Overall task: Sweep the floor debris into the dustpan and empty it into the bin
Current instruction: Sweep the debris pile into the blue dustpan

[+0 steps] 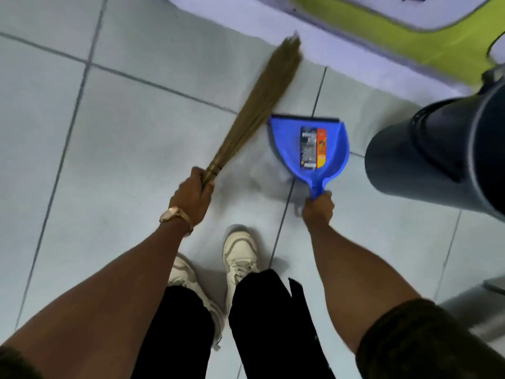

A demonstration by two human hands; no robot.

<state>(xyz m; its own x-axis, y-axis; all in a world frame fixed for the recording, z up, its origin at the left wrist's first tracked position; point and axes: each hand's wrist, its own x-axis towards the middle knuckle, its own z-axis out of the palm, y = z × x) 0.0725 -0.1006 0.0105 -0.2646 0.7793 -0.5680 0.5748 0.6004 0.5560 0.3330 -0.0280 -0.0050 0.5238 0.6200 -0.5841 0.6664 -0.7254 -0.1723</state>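
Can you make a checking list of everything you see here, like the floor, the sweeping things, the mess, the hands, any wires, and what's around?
Surface: pale tiled floor with dark grout lines.
Job's things: straw broom, bristles pointing away from the person; blue dustpan beside it; dark grey bin at the right.
Clutter: one printed packet lying inside the dustpan; no loose debris seen on the floor.
Hands: left hand grips the broom's bound end; right hand grips the dustpan handle.
Cables: nothing seen.
Surroundings: yellow-green stripe along the top; white shoes below.
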